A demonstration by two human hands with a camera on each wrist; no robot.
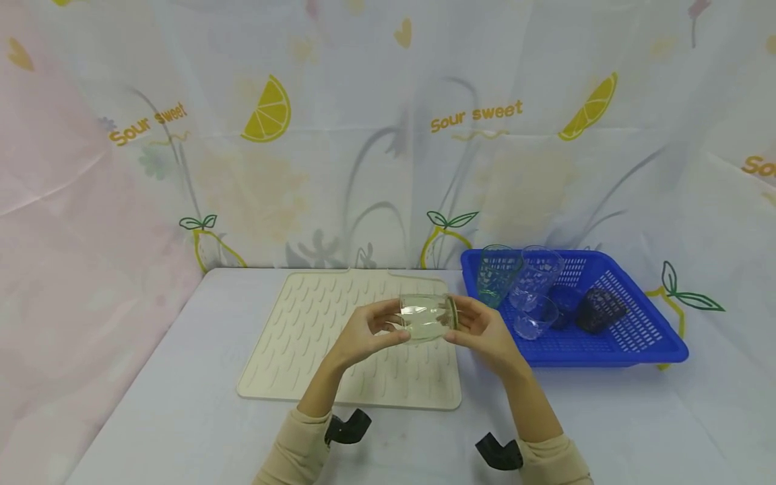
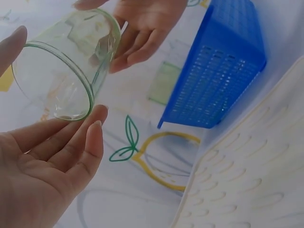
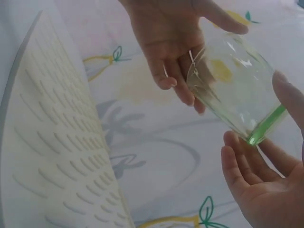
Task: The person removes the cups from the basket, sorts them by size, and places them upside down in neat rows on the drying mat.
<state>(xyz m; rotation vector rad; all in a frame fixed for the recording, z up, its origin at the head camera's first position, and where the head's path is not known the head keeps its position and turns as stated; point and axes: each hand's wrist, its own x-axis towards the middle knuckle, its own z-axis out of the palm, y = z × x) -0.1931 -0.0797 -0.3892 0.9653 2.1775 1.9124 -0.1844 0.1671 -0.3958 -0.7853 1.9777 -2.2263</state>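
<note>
Glass [image 1: 426, 318] held sideways over the pale mat [image 1: 291, 357]

The left hand [image 1: 362, 335] grips the rim end, thumb and fingers parted by the glass's width and curved around it; the right hand [image 1: 487, 333] grips the base end likewise. Just right of the mat, a blue basket [image 1: 606, 356] holds more glasses [image 1: 533, 326].

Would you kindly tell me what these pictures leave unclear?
Head: part of the cream drying mat lies behind the left hand.
Head: dark cup in the blue basket, too blurred to tell its material.
Left wrist: the top edge cuts off part of the right hand.
Right wrist: the right hand's thumb hides part of the tumbler.
</note>
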